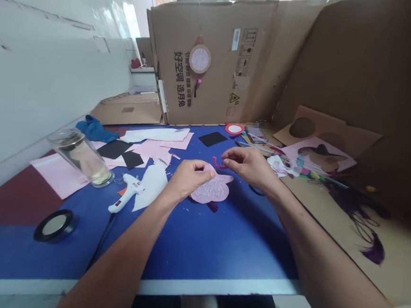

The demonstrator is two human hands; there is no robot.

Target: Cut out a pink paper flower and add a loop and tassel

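My left hand (188,177) is closed on the upper left edge of a pink flower-shaped felt piece (214,190) that lies on the blue table top (199,239). My right hand (248,164) hovers just behind the piece and pinches a thin curved pink strip (219,164) between thumb and fingertips. A dark purple scrap (213,206) pokes out from under the felt piece.
A white glue gun (127,195) with a black cord lies left of my hands, beside white and pink paper. A glass jar (80,156), black tape roll (54,225), black squares (212,138) and cardboard walls (213,55) surround the area. Craft scraps and purple threads (364,218) lie at the right.
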